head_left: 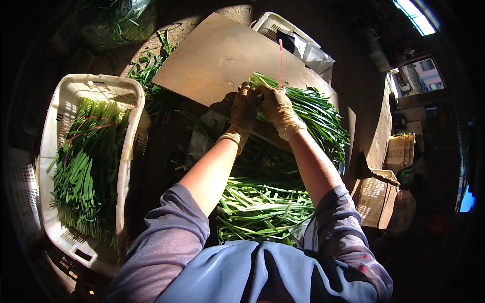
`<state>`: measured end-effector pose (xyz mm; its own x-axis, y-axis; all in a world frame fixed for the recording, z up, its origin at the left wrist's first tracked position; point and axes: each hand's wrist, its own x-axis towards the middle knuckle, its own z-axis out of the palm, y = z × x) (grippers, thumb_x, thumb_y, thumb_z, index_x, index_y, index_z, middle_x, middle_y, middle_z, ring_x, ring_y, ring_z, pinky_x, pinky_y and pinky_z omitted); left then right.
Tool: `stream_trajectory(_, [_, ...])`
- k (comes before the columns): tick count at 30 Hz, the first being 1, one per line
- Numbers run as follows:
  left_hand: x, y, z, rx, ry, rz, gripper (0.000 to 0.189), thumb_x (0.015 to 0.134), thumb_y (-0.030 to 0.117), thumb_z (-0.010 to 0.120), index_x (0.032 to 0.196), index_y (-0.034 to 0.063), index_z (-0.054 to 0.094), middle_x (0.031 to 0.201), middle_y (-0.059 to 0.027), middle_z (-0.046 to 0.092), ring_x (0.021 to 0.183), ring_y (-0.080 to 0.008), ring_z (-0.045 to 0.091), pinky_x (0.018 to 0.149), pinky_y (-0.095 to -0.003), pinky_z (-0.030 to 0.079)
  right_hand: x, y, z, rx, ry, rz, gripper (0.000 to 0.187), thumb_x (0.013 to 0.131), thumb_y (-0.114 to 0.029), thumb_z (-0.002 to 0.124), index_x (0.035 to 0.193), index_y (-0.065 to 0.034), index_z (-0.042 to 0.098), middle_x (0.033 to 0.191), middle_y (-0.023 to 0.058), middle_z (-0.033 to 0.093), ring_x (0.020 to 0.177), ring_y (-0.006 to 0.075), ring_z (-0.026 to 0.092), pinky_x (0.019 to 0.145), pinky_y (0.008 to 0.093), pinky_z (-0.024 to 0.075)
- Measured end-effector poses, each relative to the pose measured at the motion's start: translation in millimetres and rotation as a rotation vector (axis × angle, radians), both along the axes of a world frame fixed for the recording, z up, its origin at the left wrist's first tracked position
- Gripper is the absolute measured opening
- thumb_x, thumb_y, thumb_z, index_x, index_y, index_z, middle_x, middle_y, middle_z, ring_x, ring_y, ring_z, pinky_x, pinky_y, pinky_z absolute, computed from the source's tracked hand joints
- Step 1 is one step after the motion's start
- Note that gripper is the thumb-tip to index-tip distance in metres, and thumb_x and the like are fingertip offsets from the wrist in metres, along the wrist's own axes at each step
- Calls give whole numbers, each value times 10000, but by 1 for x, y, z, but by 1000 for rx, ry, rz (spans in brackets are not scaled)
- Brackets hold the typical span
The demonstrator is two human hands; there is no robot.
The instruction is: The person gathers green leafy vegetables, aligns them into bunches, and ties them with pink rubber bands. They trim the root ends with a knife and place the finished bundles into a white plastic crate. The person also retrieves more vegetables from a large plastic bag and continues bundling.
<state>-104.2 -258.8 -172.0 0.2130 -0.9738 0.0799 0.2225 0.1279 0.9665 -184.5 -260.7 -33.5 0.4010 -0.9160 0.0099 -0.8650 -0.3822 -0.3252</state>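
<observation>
A bundle of long green leaves that look like garlic chives (pixel 314 108) lies across the right part of a wooden board (pixel 212 57), its pale cut ends towards the far side. My right hand (pixel 276 104), in a thin tan glove, grips the bundle near those pale ends. Beside it, my left hand (pixel 244 104), gloved alike, has its fingertips close together against the right hand; what they pinch is hidden. A thin pink strip (pixel 280 62) sticks out past the right hand over the board. More loose leaves (pixel 265 208) lie right before my body, below my forearms.
On the left stands a white plastic crate (pixel 130 159) holding tied chive bundles (pixel 87 163). Loose leaves (pixel 147 72) lie left of the board. A clear plastic bag of greens (pixel 117 26) is at the far left. Another crate (pixel 271 24) sits behind the board; more crates (pixel 373 200) stand right.
</observation>
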Motion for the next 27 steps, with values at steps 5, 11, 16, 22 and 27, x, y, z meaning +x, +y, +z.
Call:
stream_trajectory(5, [4, 4, -5, 10, -491, 90, 369, 991, 260, 418, 1282, 50, 502, 1296, -176, 535, 1217, -319, 509, 982, -369, 458, -1, 0, -9, -28, -78, -11, 220, 874, -302, 641, 1002, -128, 680, 924, 145, 700, 869, 365, 666, 754, 439, 528])
stream_trajectory(11, [16, 22, 44, 0, -693, 189, 517, 875, 252, 563, 1349, 70, 467, 1399, -180, 459, 1299, -358, 425, 1054, -441, 371, -26, 7, 2, -50, -263, -230, 152, 908, -180, 647, 1012, -72, 676, 859, 98, 701, 718, 180, 657, 660, 304, 510])
stream_trajectory(16, [25, 37, 93, -280, -1287, 364, 568, 835, 282, 606, 1365, 119, 482, 1424, -176, 436, 1342, -355, 362, 1078, -554, 281, -16, 25, 39, 77, -760, -178, 96, 892, -123, 663, 970, -70, 683, 865, 86, 690, 737, 175, 646, 687, 281, 497])
stream_trajectory(22, [12, 53, 114, -297, -1408, 229, 536, 852, 347, 584, 1345, 147, 519, 1471, -119, 397, 1413, -367, 262, 1104, -608, 201, 4, 66, 83, -416, -270, 256, 263, 761, -194, 745, 1008, -116, 698, 1103, 89, 646, 1070, 307, 581, 932, 407, 454])
stream_trajectory(27, [16, 68, 121, -357, -1402, 221, 584, 804, 406, 637, 1328, 178, 518, 1436, -102, 403, 1396, -352, 270, 1084, -604, 213, 8, 88, 92, -404, -255, 275, 125, 793, -155, 705, 909, -110, 690, 1070, 87, 661, 1033, 321, 592, 912, 417, 449])
